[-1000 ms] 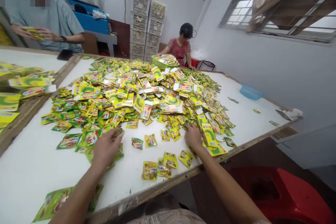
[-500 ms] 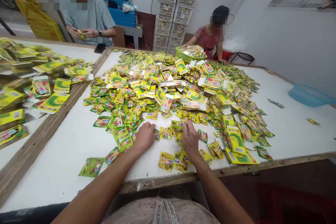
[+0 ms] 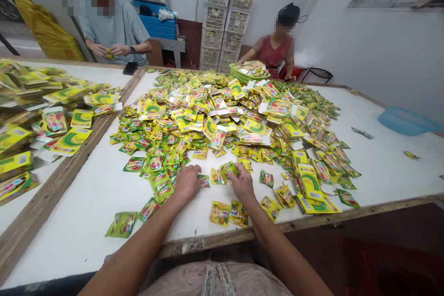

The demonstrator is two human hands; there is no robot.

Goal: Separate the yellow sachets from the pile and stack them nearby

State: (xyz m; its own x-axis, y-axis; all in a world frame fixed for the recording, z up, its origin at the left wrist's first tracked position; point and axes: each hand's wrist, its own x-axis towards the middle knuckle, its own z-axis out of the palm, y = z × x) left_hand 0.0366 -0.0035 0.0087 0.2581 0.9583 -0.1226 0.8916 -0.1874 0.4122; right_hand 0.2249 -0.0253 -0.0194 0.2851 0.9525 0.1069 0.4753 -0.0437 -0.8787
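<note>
Your right hand (image 3: 242,184) pinches a green packet (image 3: 229,168) at the near edge of the heap (image 3: 222,115), just ahead of its knuckles. Your left hand (image 3: 187,184) lies knuckles-up to its left, grip not discernible.

Two forearms come in from the lower edge of the frame, uncovered along all that shows, with no sleeve over them. The left hand (image 3: 187,184) and right hand (image 3: 242,185) are bare as well. At the bottom centre lies a creased garment (image 3: 249,286) of dusty pink-brown cloth, with a pale grey strip (image 3: 215,282) running down its middle.
</note>
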